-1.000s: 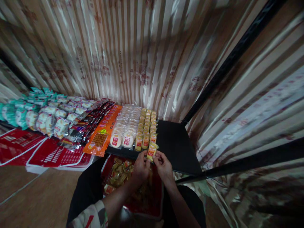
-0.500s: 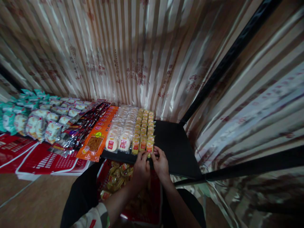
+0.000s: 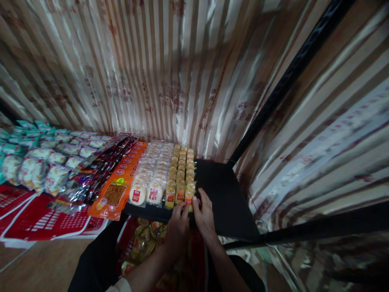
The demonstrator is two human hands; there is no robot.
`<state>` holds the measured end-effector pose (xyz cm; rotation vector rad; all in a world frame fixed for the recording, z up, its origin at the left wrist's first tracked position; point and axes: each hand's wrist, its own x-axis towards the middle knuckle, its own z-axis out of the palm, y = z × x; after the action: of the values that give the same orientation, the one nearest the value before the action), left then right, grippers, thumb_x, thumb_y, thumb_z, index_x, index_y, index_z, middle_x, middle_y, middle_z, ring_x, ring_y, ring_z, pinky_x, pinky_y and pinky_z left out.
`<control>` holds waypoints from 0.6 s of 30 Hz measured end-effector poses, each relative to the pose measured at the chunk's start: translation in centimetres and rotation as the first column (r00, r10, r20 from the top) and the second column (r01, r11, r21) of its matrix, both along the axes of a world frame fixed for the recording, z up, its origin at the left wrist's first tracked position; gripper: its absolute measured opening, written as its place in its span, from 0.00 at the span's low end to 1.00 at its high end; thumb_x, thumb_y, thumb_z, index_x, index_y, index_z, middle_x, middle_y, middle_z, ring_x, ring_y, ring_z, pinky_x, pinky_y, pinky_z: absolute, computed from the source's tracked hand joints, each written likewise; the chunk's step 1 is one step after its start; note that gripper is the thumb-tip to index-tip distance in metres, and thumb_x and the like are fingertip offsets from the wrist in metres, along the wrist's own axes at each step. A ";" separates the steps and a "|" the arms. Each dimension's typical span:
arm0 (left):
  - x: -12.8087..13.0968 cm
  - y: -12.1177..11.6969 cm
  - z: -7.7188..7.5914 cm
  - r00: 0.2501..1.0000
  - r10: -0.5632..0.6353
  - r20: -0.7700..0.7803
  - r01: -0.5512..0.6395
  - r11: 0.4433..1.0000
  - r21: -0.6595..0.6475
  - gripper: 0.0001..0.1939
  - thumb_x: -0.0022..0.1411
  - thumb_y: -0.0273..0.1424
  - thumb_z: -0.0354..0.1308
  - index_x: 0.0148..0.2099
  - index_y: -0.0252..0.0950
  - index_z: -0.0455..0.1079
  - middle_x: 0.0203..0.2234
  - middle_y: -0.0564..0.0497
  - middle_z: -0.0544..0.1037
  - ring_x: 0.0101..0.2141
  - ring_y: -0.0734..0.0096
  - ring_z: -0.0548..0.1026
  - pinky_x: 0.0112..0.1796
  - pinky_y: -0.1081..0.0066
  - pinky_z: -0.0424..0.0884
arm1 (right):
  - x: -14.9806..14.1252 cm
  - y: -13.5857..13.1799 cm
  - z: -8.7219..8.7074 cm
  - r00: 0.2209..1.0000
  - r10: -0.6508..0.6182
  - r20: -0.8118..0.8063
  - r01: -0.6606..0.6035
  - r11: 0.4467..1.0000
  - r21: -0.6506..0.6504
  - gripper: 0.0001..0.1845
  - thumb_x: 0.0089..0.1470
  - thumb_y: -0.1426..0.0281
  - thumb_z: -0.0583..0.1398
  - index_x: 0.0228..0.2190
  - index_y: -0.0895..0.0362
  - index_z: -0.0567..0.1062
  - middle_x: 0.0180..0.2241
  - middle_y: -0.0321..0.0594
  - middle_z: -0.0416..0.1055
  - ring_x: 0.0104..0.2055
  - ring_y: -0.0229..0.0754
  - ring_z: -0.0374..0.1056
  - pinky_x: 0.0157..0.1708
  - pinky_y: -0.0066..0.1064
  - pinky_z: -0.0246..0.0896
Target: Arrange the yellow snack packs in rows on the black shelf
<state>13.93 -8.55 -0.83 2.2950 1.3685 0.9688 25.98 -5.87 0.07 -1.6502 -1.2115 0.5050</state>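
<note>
Head view: a rippled striped curtain (image 3: 170, 73) backs the flat black shelf (image 3: 226, 194). Round white crackers in clear film (image 3: 156, 192) and a glossy orange bag (image 3: 118, 182) lie left of the small yellow plastic-wrapped packet (image 3: 189, 198) at the front edge. Bunched fingers of the left hand (image 3: 179, 223) meet its near end, grip unclear; the right hand (image 3: 205, 215) flanks it, fingers slightly parted, holding nothing between.

The packets (image 3: 180, 176) are yellow, the curtain (image 3: 182, 81) brown-striped.
</note>
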 end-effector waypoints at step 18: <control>-0.7 1.7 -2.9 0.950 -0.057 -0.306 0.142 0.954 0.263 0.24 0.61 0.19 0.40 0.60 0.27 0.56 0.51 0.39 0.70 0.54 0.63 0.66 0.52 0.61 0.67 | -0.3 6.1 -0.7 0.884 0.020 -0.466 -0.050 0.997 -0.053 0.41 0.53 0.43 0.44 0.61 0.55 0.54 0.64 0.41 0.49 0.64 0.43 0.47 0.63 0.40 0.41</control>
<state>13.19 -6.83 -3.72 2.7905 1.2711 0.8610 25.66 0.23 -0.59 -1.4463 -0.8718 0.9145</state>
